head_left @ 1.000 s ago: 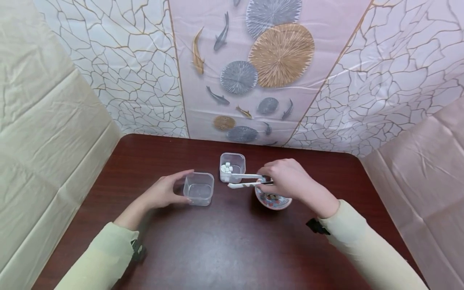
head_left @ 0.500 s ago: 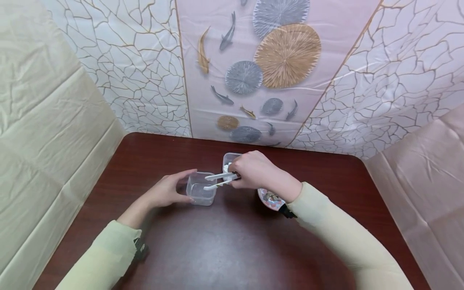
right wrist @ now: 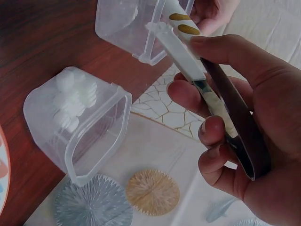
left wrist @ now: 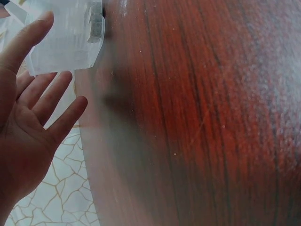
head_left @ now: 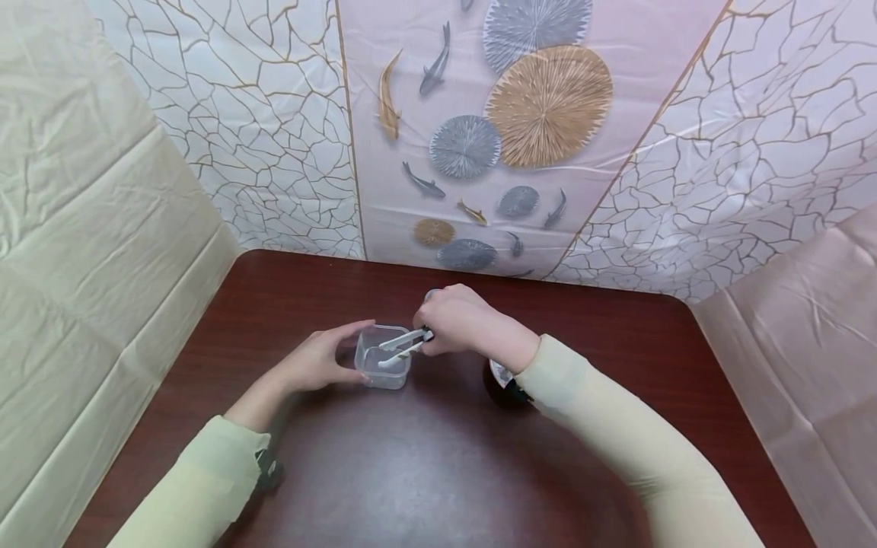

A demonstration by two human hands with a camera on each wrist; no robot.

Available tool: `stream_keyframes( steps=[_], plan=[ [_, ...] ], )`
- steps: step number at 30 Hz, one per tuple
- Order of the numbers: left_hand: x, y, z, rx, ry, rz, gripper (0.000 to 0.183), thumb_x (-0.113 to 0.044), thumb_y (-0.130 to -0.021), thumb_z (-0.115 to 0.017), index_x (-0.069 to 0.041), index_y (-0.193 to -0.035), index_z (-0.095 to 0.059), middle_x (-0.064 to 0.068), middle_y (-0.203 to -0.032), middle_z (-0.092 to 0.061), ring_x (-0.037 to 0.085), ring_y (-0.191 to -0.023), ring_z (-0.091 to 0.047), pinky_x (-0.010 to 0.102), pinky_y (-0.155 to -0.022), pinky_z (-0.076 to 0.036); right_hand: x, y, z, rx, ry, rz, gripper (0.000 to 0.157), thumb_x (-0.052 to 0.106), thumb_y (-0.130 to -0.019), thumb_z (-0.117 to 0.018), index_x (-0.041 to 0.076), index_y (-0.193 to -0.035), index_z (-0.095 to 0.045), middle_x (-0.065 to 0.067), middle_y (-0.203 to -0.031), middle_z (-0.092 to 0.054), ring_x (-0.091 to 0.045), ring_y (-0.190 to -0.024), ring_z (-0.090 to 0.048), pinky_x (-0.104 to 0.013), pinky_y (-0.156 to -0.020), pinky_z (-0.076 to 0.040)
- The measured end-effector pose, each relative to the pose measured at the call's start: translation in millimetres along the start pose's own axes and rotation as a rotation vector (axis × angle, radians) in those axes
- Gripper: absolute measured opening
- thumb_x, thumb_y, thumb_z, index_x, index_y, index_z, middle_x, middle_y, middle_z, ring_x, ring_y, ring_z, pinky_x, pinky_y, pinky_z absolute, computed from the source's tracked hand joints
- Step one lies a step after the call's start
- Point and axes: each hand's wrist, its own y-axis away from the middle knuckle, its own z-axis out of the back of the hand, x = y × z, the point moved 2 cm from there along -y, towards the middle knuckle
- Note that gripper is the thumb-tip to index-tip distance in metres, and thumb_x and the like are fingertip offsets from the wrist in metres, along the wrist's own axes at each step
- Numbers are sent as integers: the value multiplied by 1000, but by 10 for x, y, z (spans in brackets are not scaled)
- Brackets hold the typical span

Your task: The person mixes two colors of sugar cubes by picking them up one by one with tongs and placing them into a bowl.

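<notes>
In the head view my left hand [head_left: 323, 361] holds a clear plastic container [head_left: 390, 382] by its left side, thumb near and fingers far. My right hand [head_left: 455, 320] grips small tongs [head_left: 404, 350] with white tips and dark metal handles. The tips are apart, over the mouth of the left-hand container. In the right wrist view the tongs [right wrist: 237, 108] lie between thumb and curled fingers. A second clear container [right wrist: 47, 127] with several small white cubes [right wrist: 75, 96] stands beside it; from the head it is mostly hidden behind my right hand. Whether the tongs hold anything I cannot tell.
A patterned bowl [head_left: 501, 373] is mostly hidden under my right forearm; its rim [right wrist: 3, 169] shows at the right wrist view's left edge. The dark red wooden table [head_left: 384, 472] ends at a patterned cloth wall [head_left: 288, 152] behind.
My right hand with the tongs has moved left from above the bowl, past the cube container, to the left container. The left hand stays on its container.
</notes>
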Motion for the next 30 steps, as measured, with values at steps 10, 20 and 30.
stream_keyframes(
  steps=[10, 20, 30],
  plan=[
    [-3, -1, -5, -8, -10, -8, 96, -25, -79, -98, -5, -159, -49, 16, -144, -68, 32, -133, -65, 56, -114, -48, 145, -171, -15, 103, 52, -27, 34, 37, -82, -85, 25, -67, -57, 7, -70, -63, -23, -73, -65, -40, -66, -54],
    [11, 2, -5, -9, -18, -12, 96, -26, -79, -98, -5, -159, -48, 16, -143, -68, 33, -133, -65, 56, -114, -48, 188, -263, 17, 160, 82, -79, 26, 34, -82, -84, 24, -72, -63, 3, -82, -73, -25, -74, -68, -43, -68, -58],
    [11, 4, -5, -14, -15, -11, 96, -25, -79, -98, -5, -159, -49, 14, -144, -68, 32, -134, -64, 57, -115, -47, 109, -258, -73, 46, 59, -59, 28, 36, -83, -85, 23, -70, -64, 5, -76, -71, -22, -71, -67, -41, -65, -57]
  ],
)
